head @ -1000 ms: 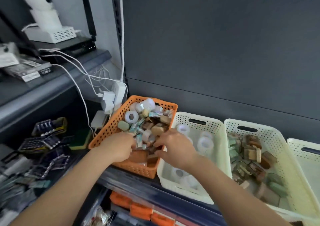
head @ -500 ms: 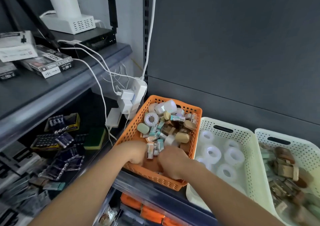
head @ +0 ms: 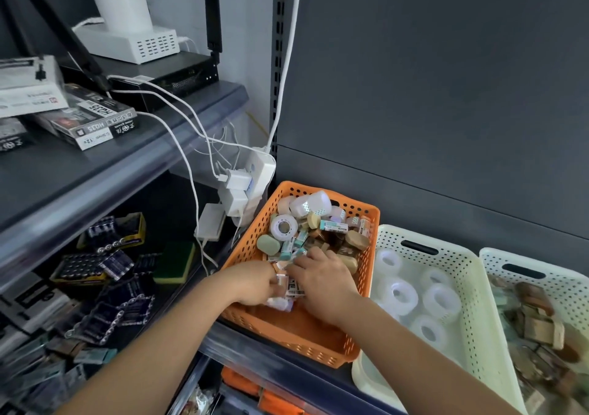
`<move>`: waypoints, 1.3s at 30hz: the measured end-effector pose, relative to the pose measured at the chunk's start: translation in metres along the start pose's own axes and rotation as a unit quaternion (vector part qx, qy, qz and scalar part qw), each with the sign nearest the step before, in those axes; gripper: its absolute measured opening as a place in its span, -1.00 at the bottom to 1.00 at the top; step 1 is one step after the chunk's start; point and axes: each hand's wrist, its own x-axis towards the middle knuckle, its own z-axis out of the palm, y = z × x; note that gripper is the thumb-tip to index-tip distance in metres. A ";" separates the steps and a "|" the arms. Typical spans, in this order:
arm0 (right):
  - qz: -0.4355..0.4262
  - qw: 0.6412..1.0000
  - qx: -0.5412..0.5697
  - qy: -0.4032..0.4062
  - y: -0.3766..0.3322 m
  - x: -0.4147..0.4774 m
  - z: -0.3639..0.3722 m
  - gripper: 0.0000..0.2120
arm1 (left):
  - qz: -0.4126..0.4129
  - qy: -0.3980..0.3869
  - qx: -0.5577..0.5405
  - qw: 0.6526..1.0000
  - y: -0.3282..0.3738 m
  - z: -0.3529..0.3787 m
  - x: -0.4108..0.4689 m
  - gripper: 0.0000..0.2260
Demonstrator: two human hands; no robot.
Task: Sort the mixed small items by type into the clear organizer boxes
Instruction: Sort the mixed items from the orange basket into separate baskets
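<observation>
Left hand grips a small pack at the near end of the orange basket. Right hand is just beside it, fingers curled down into the items, grasp unclear. Right of the hands is a cream basket with tape rolls; to the left, battery packs; beyond, a power strip. Versus earlier: hands stay together, right reaches slightly farther. Fingertips are hidden in the pile; far-right basket is cut off.

Left hand, right hand, bare forearms
</observation>
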 end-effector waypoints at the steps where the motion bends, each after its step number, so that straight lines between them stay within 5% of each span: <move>1: 0.004 1.000 -0.003 -0.006 0.001 0.001 0.001 -0.63 | -0.002 0.047 -0.024 0.999 -0.002 0.001 0.002 -0.84; 4: 0.026 0.999 -0.011 -0.021 0.000 0.005 0.003 -0.47 | 0.004 0.141 -0.072 0.987 -0.006 0.007 0.008 -0.82; 9: 0.056 0.996 -0.030 -0.059 0.001 0.005 -0.005 -0.25 | 0.001 0.119 -0.100 0.988 -0.009 0.015 0.015 -0.47; 14: 0.042 0.996 -0.028 -0.067 0.000 0.000 -0.010 -0.38 | 0.006 0.113 -0.072 0.991 -0.007 0.018 0.019 -0.55; 18: 0.022 0.999 0.011 -0.036 -0.005 -0.006 -0.012 -0.80 | 0.037 0.142 -0.102 0.984 -0.007 0.015 0.016 -0.79; 22: 0.052 0.991 0.111 0.047 0.001 -0.015 -0.022 -0.80 | 0.060 0.189 -0.199 0.960 -0.010 0.004 0.009 -0.87; 30: 0.257 0.866 0.381 0.199 0.020 -0.055 -0.050 -0.68 | 0.113 0.214 -0.431 0.869 0.027 -0.016 -0.004 -0.89; 39: 0.379 0.754 0.456 0.283 0.056 -0.167 -0.047 -0.81 | 0.215 0.166 -0.442 0.855 0.148 0.014 -0.006 -0.89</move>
